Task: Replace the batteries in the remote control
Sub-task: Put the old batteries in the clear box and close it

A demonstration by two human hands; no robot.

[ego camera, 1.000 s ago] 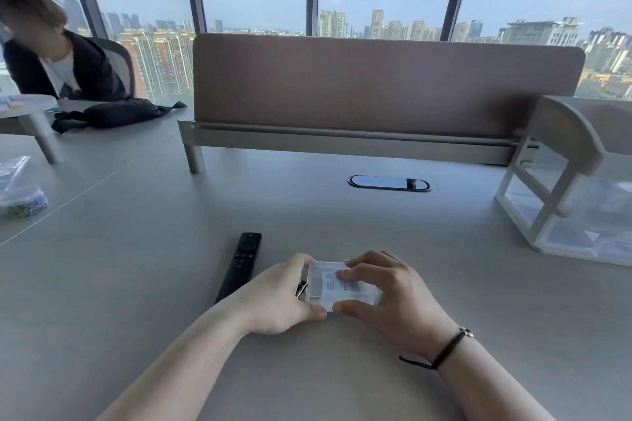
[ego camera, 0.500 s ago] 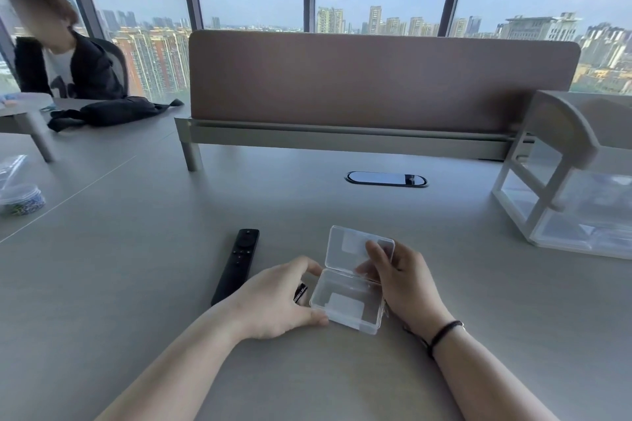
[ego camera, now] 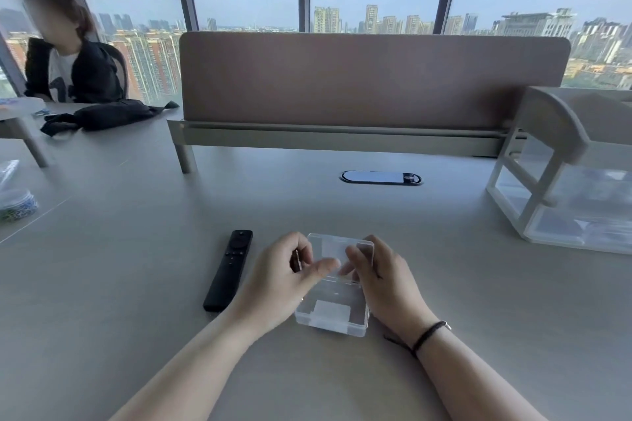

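Observation:
A black remote control (ego camera: 228, 270) lies face up on the grey desk (ego camera: 136, 284), just left of my hands. To its right a small clear plastic box (ego camera: 333, 313) sits open, its lid (ego camera: 337, 248) standing up at the far side. My left hand (ego camera: 278, 284) hovers over the box's left edge, fingers curled around a small dark battery (ego camera: 296, 260), thumb reaching across the box. My right hand (ego camera: 384, 284) grips the box's right side, with fingertips against the lid. The box's inside looks bare apart from a white label.
A brown divider panel (ego camera: 372, 79) spans the desk's far side, with an oval cable port (ego camera: 381, 178) in front. A white-framed clear organiser (ego camera: 561, 188) stands at right. At far left there is a seated person (ego camera: 68, 68), a black bag (ego camera: 109, 114) and a small round tub (ego camera: 15, 203).
The box was shut between both hands a second ago; its lid has swung up and open. My left hand has lifted from the box's left side to above it.

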